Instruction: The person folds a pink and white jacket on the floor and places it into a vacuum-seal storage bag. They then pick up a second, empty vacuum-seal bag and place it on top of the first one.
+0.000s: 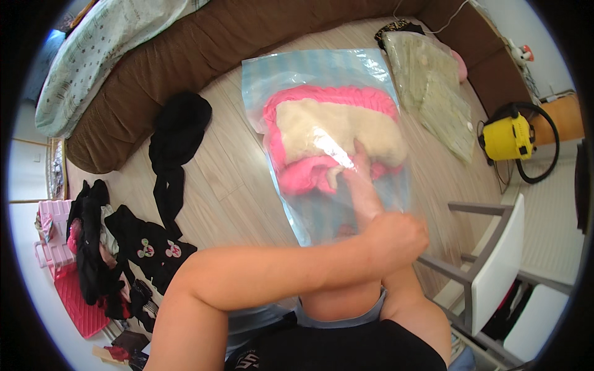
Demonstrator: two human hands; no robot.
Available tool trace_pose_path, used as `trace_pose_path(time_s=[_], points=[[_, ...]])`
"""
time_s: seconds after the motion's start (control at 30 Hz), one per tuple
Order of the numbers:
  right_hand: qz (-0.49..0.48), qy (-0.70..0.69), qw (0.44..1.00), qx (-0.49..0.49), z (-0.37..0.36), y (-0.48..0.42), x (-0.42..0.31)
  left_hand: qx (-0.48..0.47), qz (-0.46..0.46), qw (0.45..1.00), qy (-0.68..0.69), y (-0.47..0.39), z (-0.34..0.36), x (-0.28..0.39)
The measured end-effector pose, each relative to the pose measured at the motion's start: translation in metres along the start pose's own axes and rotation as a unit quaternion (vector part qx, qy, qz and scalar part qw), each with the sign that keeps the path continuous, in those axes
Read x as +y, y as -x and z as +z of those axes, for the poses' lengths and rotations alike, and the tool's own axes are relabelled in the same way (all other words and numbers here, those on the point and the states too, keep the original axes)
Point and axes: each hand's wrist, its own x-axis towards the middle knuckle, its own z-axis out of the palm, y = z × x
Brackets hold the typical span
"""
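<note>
A clear plastic storage bag with a blue striped side (320, 65) lies before me on the floor. Inside it is a folded pink padded textile (301, 178) with a cream fleece side (320, 118). My right arm passes under my left forearm into the bag. Through the glossy film my right hand (359, 169) shows against the near edge of the fleece, fingers apart. My left hand (400, 237), slightly blurred, is curled at the bag's near right edge, which runs in under it; its fingertips are hidden.
Filled clear bags (434, 88) lie right of the bag, near a yellow vacuum cleaner (506, 137). A white-and-grey chair (496, 264) stands at right. Black clothes (178, 134) and an open pink suitcase (81, 301) are at left. A brown sofa (222, 46) curves behind.
</note>
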Motion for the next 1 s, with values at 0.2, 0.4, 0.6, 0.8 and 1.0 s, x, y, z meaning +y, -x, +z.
trace_pose_path(time_s=[0.2, 0.4, 0.6, 0.8, 1.0], points=[[-0.093, 0.054, 0.989, -0.099, 0.027, -0.099, -0.033, -0.090, 0.084, 0.970, -0.208, -0.029, -0.040, 0.020], [0.096, -0.158, 0.980, -0.078, 0.130, -0.105, -0.043, -0.008, 0.068, 0.973, -0.220, -0.044, -0.021, 0.009], [0.007, -0.081, 0.988, -0.129, 0.143, -0.121, -0.065, 0.001, -0.075, 0.983, -0.166, -0.059, -0.019, 0.033], [-0.074, 0.028, 0.981, -0.180, 0.127, -0.132, -0.055, -0.039, -0.060, 0.980, -0.184, -0.055, -0.021, 0.029], [-0.158, 0.059, 0.966, -0.197, 0.043, -0.151, -0.060, -0.045, -0.011, 0.987, -0.151, -0.048, -0.012, 0.020]])
